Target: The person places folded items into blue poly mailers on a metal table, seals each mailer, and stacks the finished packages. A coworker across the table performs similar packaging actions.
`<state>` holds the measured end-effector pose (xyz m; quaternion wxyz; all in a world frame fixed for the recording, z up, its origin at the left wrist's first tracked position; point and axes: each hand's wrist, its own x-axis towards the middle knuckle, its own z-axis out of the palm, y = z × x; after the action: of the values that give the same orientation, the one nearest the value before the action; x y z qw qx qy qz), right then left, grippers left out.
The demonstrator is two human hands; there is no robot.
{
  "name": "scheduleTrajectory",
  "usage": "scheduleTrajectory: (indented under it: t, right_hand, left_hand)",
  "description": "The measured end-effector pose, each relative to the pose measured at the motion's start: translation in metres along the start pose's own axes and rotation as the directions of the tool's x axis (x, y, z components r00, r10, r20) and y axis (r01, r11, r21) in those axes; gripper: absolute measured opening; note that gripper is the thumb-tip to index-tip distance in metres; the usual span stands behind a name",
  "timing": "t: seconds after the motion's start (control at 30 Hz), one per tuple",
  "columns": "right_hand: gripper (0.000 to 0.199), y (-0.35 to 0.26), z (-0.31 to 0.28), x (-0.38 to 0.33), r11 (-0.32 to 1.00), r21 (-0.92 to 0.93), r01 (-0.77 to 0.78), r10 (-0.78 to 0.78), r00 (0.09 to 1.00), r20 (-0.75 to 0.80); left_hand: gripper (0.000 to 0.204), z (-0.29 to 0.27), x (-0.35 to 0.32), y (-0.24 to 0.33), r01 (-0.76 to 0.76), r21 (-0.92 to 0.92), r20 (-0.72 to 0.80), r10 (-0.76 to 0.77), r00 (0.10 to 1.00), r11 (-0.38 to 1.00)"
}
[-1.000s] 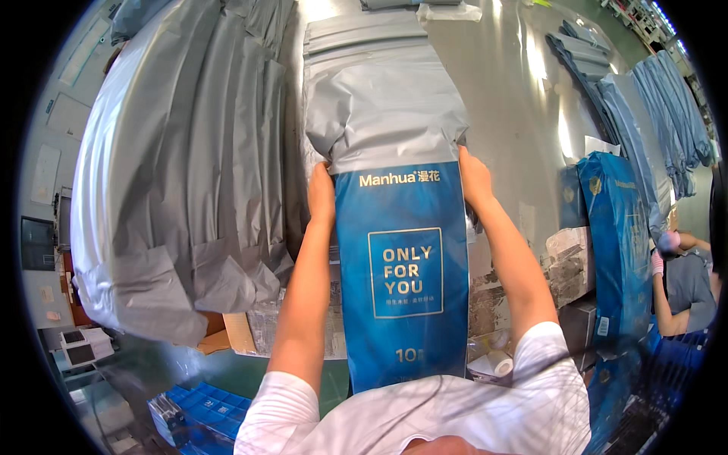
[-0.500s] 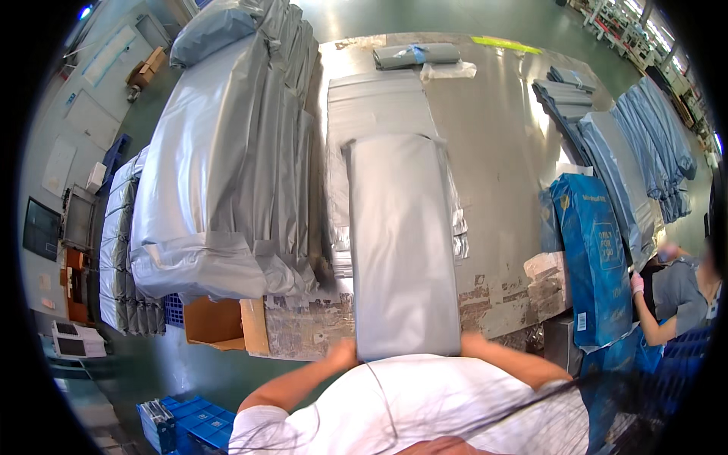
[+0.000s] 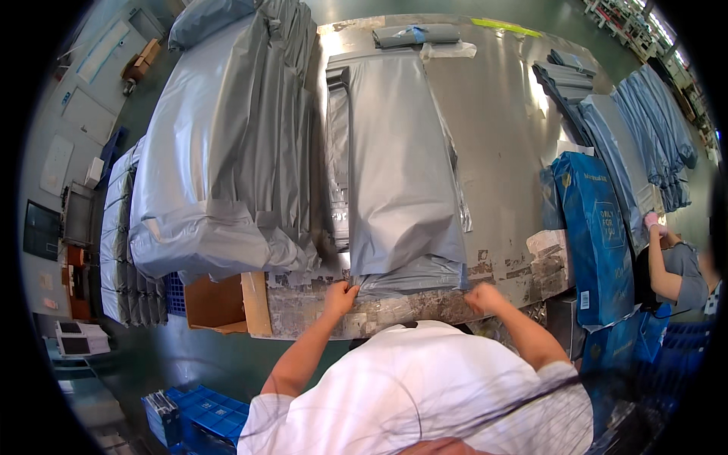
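Note:
A long grey plastic bag point(image 3: 402, 159) lies lengthwise on a stack of similar flat grey bags in the middle of the metal-topped table point(image 3: 500, 152). Its near end is wrinkled and spread toward me. At the near left corner, my left hand point(image 3: 340, 299) is closed with thumb and fingers pinched on the bag's edge. By the near right corner, my right hand point(image 3: 486, 299) is curled closed at the edge; its fingertips are partly hidden.
Tall piles of grey bags point(image 3: 197, 144) stand on the left, beside an open cardboard box point(image 3: 216, 303). A rolled grey bundle point(image 3: 415, 36) lies at the far edge. Blue printed bags point(image 3: 591, 235) stand at right, near a co-worker's gloved hand point(image 3: 654, 221). Blue crates point(image 3: 208, 413) sit low left.
The grey bag has moved away from my body, further onto the stack, and its near end has spread out. Both my hands have moved forward. The co-worker's hand has moved further away.

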<state>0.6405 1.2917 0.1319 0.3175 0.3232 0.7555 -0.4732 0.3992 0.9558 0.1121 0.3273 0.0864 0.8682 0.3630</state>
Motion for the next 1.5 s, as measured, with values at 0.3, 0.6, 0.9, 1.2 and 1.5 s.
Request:
scheduleTrajectory:
  t: [0.3, 0.6, 0.9, 1.2, 1.5]
  right_hand:
    - [0.019, -0.136, 0.083, -0.012, 0.795, -0.198, 0.574, -0.605, 0.728, -0.322]
    - [0.011, -0.162, 0.136, 0.021, 0.447, 0.616, 0.649, -0.387, 0.761, -0.521]
    - [0.028, 0.137, 0.112, -0.097, 0.758, -0.651, -0.045, -0.088, 0.981, -0.171]
    - [0.029, -0.080, -0.064, -0.015, -0.095, -0.911, 0.400, -0.819, 0.489, 0.300]
    - [0.021, -0.056, -0.018, -0.042, 0.676, -0.360, 0.643, -0.670, 0.332, -0.664]
  left_hand:
    - [0.014, -0.007, -0.030, -0.001, 0.160, -0.561, 0.224, -0.038, 0.974, 0.812]
    - [0.013, -0.007, -0.031, -0.015, 0.158, -0.639, 0.340, 0.092, 0.936, 0.753]
    - [0.022, -0.040, -0.020, -0.034, -0.155, -0.164, 0.241, 0.192, 0.952, 0.974]
    - [0.028, -0.069, 0.027, 0.072, -0.865, 0.428, 0.537, 0.843, 0.010, -0.263]
    - [0.007, -0.066, -0.045, 0.035, -0.770, 0.342, -0.180, 0.842, 0.508, 0.538]
